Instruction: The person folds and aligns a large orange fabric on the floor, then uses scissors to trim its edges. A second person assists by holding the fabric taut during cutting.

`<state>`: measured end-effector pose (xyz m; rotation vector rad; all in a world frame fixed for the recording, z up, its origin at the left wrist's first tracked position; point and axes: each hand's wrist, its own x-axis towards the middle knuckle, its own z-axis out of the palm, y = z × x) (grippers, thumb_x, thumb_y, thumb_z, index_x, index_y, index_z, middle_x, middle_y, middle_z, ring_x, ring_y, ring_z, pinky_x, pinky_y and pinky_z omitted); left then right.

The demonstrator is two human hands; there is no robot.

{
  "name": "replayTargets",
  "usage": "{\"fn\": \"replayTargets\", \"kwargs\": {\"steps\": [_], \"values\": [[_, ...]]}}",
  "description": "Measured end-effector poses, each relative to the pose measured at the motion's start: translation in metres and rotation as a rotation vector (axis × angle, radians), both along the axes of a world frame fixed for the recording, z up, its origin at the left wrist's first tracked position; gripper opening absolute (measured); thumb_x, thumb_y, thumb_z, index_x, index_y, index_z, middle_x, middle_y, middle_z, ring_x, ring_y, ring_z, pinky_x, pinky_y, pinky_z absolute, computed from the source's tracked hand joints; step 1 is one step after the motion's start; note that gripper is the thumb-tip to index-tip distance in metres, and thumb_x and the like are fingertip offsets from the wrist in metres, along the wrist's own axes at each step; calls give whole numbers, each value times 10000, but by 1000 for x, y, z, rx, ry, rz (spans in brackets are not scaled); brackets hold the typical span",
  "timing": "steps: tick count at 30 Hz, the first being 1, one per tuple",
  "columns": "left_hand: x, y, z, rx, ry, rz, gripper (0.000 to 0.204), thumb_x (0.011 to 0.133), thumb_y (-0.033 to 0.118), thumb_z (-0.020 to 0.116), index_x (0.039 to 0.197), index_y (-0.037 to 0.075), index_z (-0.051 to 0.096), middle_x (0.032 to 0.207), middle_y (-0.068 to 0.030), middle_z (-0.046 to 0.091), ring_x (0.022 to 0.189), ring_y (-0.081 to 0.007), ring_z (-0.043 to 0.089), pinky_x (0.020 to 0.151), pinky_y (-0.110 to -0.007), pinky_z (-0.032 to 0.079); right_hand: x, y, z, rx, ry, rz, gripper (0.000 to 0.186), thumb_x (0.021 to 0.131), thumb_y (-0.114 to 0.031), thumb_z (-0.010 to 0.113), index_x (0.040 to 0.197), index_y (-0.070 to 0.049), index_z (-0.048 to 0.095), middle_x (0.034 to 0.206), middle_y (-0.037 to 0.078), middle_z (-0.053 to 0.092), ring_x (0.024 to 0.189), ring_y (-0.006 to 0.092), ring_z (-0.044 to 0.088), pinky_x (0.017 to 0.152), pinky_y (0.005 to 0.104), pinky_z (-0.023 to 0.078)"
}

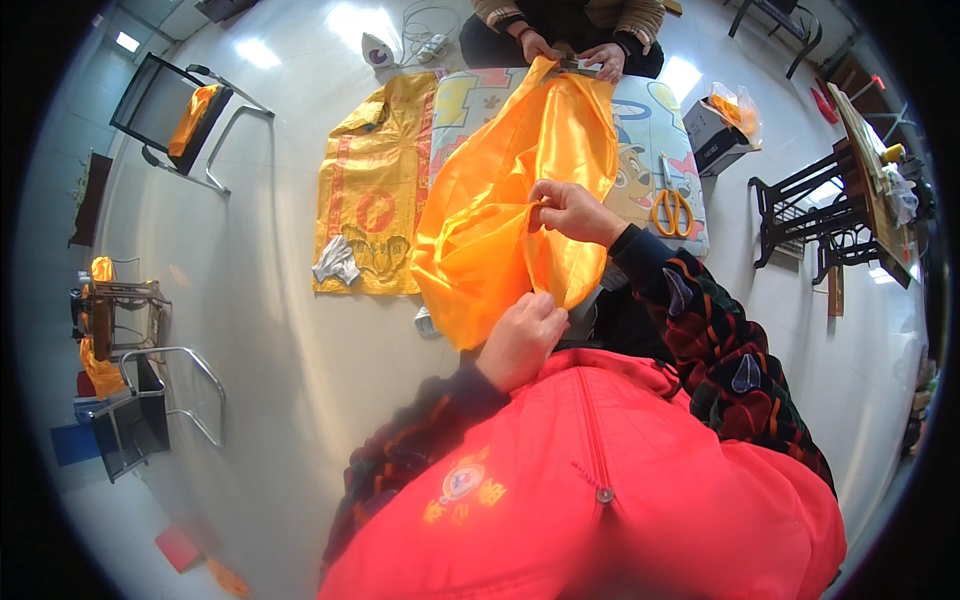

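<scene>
- Nearest, along the lower edge: a red garment [540,440] with a long zip, between dark patterned sleeves [735,350].
- Just ahead: the left hand [521,338], back uppermost, fingers closed on the near edge of an orange satin cloth [478,235]; no gap visible, fingertips partly lost in the folds.
- A little farther and to the right: the right hand [578,213], thumb and forefinger brought together on a raised fold near the middle of the cloth, other fingers curled in.
- Main relation: both hands touching the cloth; long axis running away from the body, leaning slightly right toward the far end; bulk ahead of the left hand and to the left of the right fingers; left hand nearer the near edge, right hand nearer the middle.
- Beneath: a tabletop [650,105] with a cartoon-print cover.
- To the right, on the print: scissors [672,212], orange handles toward the body.
- To the left: a golden sack [372,180] spread flat, with a crumpled white fabric piece [337,262] on top.
- At the far, narrow end of the cloth: a co-worker's hands [604,60], exact grip too small to tell.
- Beyond, on the floor to the left: an iron [377,50].
</scene>
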<state>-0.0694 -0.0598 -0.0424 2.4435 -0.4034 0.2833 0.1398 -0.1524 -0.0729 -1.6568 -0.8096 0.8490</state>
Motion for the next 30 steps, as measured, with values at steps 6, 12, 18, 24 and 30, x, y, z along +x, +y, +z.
{"fn": "replayTargets", "kwargs": {"steps": [6,12,18,24,30], "values": [[-19,5,7,-78,15,243,165,816,130,679,893,19,584,811,-137,506,784,-323,539,677,-406,451,-3,-7,-4,33,-3,-40,127,858,-26,517,975,-5,563,847,91,690,823,154,684,734,275,509],[-29,24,-6,-62,-45,399,210,814,169,718,740,24,584,657,-123,467,675,-342,510,598,-422,422,-11,-13,-9,51,-39,-63,161,840,-37,534,987,14,574,835,121,703,803,166,685,717,279,515],[-22,20,-28,-411,52,756,262,794,86,751,688,29,518,580,-39,414,536,-140,431,512,-284,375,-18,-17,1,31,-83,-68,147,835,-26,556,974,15,578,811,108,694,806,156,683,711,267,511],[-24,27,-58,-541,60,766,183,792,29,733,841,-1,560,876,-38,494,595,-75,511,519,-231,426,-18,-20,11,81,-32,-76,124,840,12,552,962,6,576,825,93,687,821,152,686,733,261,515],[-29,34,-74,-565,86,699,127,801,28,725,831,-29,616,1138,-101,506,729,-103,613,619,-230,501,-14,-24,13,84,-41,-31,104,866,41,561,957,-3,536,871,52,640,858,134,675,755,238,515]]}}
